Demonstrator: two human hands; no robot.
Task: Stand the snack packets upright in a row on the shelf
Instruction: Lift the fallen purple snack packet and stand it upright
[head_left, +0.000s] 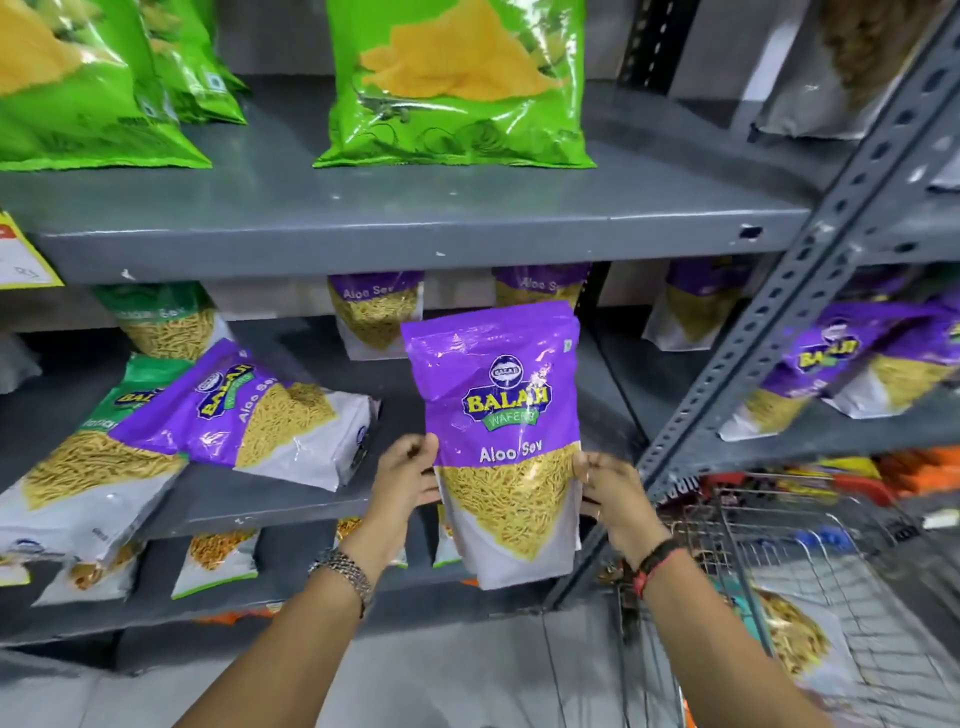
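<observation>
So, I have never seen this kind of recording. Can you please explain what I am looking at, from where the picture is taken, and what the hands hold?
One camera sits on a person's head and looks forward and down, so you see their own arms. There is no machine. The left hand and right hand grip one purple Aloo Sev packet by its sides, upright, in front of the middle shelf. On that shelf, to the left, another purple packet lies tilted over a green one; more stand behind. Green bags stand on the upper shelf. A wire trolley is at the right.
</observation>
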